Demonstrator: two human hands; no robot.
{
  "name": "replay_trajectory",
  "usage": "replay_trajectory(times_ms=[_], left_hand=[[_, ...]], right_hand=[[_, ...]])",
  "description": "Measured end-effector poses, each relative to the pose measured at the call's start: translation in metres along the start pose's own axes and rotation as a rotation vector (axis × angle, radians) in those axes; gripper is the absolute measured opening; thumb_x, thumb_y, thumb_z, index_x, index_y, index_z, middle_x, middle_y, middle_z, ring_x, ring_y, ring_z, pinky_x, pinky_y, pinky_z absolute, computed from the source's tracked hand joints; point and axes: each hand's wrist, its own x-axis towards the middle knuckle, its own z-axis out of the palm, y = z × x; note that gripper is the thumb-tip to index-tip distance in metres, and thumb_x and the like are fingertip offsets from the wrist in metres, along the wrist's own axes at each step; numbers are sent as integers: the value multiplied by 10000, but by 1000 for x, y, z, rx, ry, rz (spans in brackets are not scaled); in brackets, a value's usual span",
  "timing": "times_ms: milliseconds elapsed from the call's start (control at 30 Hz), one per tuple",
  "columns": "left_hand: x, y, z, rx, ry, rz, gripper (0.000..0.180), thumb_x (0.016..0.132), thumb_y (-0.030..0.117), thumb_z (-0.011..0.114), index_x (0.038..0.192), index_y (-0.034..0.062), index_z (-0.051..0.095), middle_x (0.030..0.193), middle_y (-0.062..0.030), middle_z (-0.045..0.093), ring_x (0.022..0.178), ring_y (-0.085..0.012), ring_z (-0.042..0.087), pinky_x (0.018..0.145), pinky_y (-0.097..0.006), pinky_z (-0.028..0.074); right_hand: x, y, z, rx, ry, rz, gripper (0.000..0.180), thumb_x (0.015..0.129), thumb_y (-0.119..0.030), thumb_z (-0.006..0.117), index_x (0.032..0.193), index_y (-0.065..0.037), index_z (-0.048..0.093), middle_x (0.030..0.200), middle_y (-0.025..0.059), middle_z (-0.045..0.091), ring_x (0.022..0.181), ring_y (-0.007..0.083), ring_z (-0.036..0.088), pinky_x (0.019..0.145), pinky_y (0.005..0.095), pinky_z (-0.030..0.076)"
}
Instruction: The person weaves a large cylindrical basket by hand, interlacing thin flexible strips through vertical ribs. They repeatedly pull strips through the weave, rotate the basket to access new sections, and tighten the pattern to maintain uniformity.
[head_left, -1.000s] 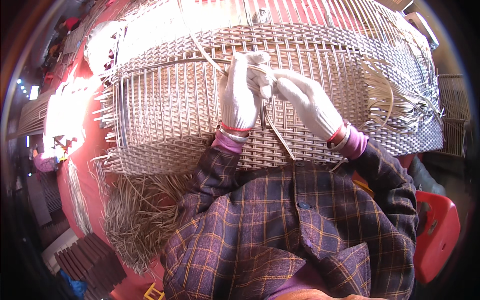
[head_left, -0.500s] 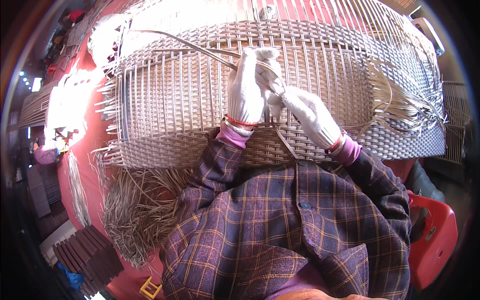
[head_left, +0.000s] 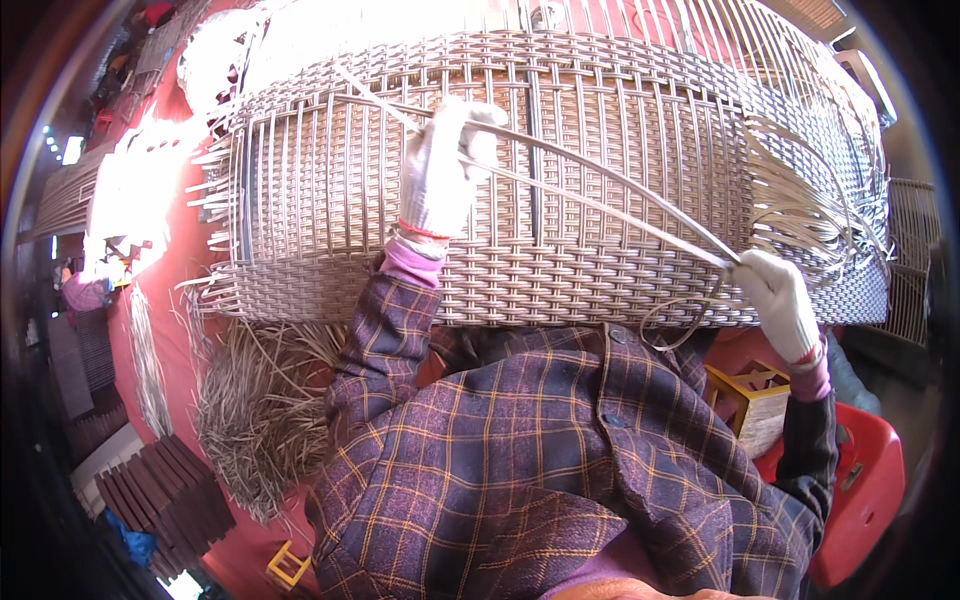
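Observation:
A large woven wicker panel (head_left: 640, 160) in grey-brown strips lies across the space before me. My left hand (head_left: 440, 175), in a white glove, is over its left-middle part with fingers closed round flat wicker strips (head_left: 600, 178). Two lengths of strip run taut from there, slanting down to the right. At the panel's near right edge my right hand (head_left: 778, 305), also gloved, pinches their other end. A loose loop of strip hangs below that pinch. Short strip ends stick out past the left hand's far side.
Unwoven strip ends (head_left: 800, 190) fan out at the panel's right. A heap of loose strips (head_left: 265, 410) lies at lower left beside stacked brown slats (head_left: 165, 490). By my right arm are a red plastic chair (head_left: 865, 490) and a yellow-edged box (head_left: 752, 405).
My hands have moved apart: the right swung out to the right and nearer to me, the left shifted left. The strips between them are now drawn out long.

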Motion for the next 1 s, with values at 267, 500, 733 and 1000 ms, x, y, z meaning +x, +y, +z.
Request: replay_trajectory(times_ms=[267, 500, 733, 1000], left_hand=[[-38, 30, 69, -227, -224, -403, 448, 1145, 392, 510, 1083, 40, 780, 904, -20, 751, 688, -35, 636, 560, -180, 478], [-49, 37, 117, -265, -510, -607, 403, 1125, 362, 563, 1126, 32, 794, 882, -41, 759, 712, -69, 679, 579, -209, 537], [-56, 42, 137, -144, -603, -498, 274, 1097, 210, 594, 1055, -34, 712, 811, -28, 671, 676, -102, 622, 584, -273, 507], [-53, 22, 140, 240, -652, 38, 195, 1060, 138, 599, 1102, -48, 639, 855, -80, 662, 734, -178, 637, 653, -353, 544]], right_hand=[[-47, 32, 18, -214, -189, 24, 242, 981, -187, 672, 1081, 25, 731, 901, 223, 695, 854, 404, 676, 781, 428, 522], [12, -50, 29, -85, 178, -296, 337, 1031, -153, 638, 1316, 15, 701, 1112, 192, 726, 1027, 299, 719, 901, 371, 564], [79, -74, 56, 340, 22, -205, 393, 995, -259, 712, 1268, 24, 724, 1065, 176, 766, 913, 237, 752, 841, 362, 592], [71, -78, 70, 444, 92, -241, 288, 1025, -233, 675, 1185, -8, 759, 942, 139, 759, 874, 201, 735, 814, 348, 575]])
